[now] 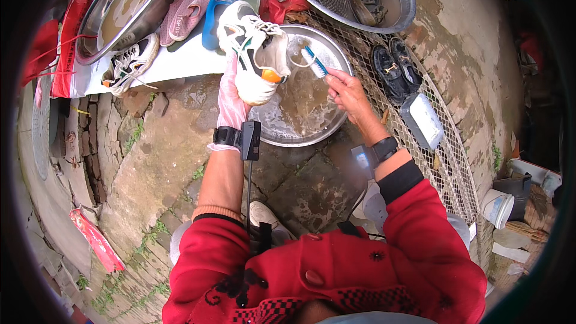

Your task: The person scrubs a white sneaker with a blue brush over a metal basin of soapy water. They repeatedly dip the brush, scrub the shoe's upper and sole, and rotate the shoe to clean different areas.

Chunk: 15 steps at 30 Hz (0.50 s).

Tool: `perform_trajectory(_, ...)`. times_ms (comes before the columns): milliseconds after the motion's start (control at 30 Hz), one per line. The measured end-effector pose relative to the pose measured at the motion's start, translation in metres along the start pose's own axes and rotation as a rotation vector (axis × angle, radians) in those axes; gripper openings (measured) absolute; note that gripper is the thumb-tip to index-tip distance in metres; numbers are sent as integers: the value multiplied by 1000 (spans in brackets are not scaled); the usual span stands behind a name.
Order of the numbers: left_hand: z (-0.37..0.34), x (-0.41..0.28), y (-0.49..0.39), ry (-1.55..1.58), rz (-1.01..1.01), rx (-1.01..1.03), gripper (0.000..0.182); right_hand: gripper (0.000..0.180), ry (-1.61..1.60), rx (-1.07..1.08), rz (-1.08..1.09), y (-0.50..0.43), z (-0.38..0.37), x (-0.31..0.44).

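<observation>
A white sneaker (pixel 265 49) with black and orange patches is held up over the left part of a metal basin (pixel 310 137). My left hand (pixel 231 92), in a thin pink plastic glove, grips the shoe; some of its fingers are hidden behind it. My bare right hand (pixel 348 92) pinches a blue scrub brush (pixel 316 62) whose white bristles face the shoe without touching it. A loose white lace end hangs between shoe and brush. Murky, foamy water (pixel 306 103) lies in the basin.
Shoes soak in a second basin (pixel 407 13). Another basin (pixel 83 51) of brown water stands left, near a matching sneaker (pixel 132 65), pink slippers (pixel 193 9) and a blue sandal (pixel 216 18). Black shoes (pixel 396 72) and a grey box (pixel 421 120) rest on metal mesh (pixel 450 162).
</observation>
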<state>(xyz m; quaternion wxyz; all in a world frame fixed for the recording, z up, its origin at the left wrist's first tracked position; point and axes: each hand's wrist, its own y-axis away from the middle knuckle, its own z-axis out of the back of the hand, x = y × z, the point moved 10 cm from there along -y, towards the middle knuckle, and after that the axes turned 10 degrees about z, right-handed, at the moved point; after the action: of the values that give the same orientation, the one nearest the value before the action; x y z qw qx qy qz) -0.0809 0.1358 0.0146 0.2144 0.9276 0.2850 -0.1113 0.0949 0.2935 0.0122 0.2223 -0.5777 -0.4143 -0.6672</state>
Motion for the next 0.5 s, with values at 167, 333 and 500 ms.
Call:
perform_trajectory(167, 5, 5, -8, 13, 51, 36, 42, 30, 369, 355, 361, 10, -45, 83)
perform_trajectory(333, -18, 37, -3, 58, 217, 17, 41, 25, 894, 236, 645, -17, -69, 106)
perform_trajectory(500, -58, 49, 3, -376, 2, 123, 46, 22, 68, -27, 360, -38, -48, 98)
